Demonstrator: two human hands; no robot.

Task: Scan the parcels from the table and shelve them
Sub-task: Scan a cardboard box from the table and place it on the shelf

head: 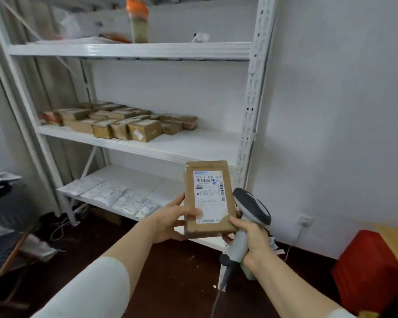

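Parcel [208, 198] upright between both hands — shelf [193, 145] right half bare.

A flat brown parcel [208, 198] is standing upright, white label facing the camera, with the left hand [170, 222] gripping its lower left edge. The grey scanner [251, 214] is sitting just beside it in the right hand [253, 237]. Small brown boxes [115, 121] are lying packed together on the middle shelf [193, 143].
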